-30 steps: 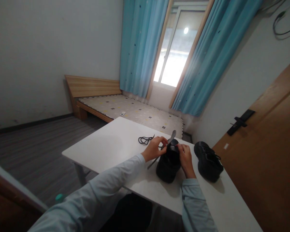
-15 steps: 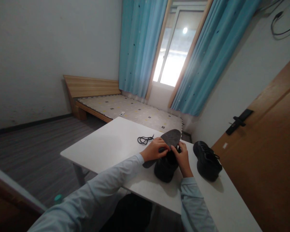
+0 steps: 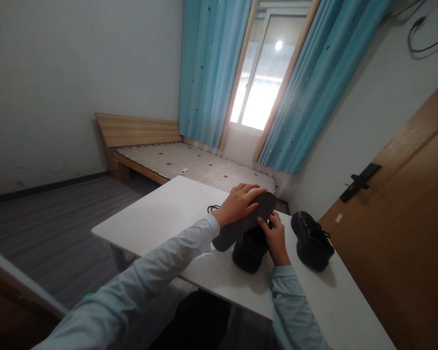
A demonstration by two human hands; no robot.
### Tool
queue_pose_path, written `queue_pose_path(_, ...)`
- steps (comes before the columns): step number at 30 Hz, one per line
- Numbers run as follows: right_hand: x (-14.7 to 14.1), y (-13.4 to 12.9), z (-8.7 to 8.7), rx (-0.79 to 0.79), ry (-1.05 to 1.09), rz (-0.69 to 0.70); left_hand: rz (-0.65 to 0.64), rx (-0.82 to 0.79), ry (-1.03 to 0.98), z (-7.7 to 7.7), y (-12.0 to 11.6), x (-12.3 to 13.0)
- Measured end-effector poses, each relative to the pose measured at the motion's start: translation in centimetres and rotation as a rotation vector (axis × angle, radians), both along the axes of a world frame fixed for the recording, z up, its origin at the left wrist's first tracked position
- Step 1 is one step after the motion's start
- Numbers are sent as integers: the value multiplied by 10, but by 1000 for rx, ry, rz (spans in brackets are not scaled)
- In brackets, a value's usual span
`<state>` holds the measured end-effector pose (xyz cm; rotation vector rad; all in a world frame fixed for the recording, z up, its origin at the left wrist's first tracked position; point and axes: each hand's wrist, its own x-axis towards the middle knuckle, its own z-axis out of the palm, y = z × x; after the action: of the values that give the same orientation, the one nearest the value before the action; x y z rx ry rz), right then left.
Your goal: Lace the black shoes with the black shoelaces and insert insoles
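A dark grey insole (image 3: 237,230) slants above a black shoe (image 3: 248,253) on the white table. My left hand (image 3: 241,201) grips the insole near its wide front end, thumb on the facing side and fingers along the far edge. My right hand (image 3: 275,236) is closed at the right side of the shoe's opening, its thumb close to the insole's edge; it appears to hold the shoe's upper. The insole and my hands hide the front of that shoe. A second black shoe (image 3: 313,241), with laces, stands to the right of my right hand.
A black shoelace (image 3: 212,208) lies on the white table (image 3: 149,214), partly behind my left wrist. Beyond the table is a bed (image 3: 200,158) with a small white object (image 3: 184,171) on it. A wooden door (image 3: 405,194) is close on the right.
My left hand has moved up and forward along the insole, lifting and turning it so its flat face shows. It now covers much of the shoelace. My right hand has hardly moved.
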<state>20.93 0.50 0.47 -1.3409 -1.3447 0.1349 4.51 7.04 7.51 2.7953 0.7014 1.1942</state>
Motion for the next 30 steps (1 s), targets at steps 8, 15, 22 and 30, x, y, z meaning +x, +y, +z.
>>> queue_pose_path(8, -5, -4, 2, -49, -31, 19, -54, 156, 296, 30, 7, 12)
queue_pose_path(15, 0, 0, -8, 50, 176, 68, -224, -116, 401, 56, 16, -4)
queue_pose_path(22, 1, 4, -15, 8, 113, 48, -495, -666, 356, 74, 19, -27)
queue_pose_path(30, 4, 5, -16, -38, -49, -7, -632, -933, 256, 53, 9, -18)
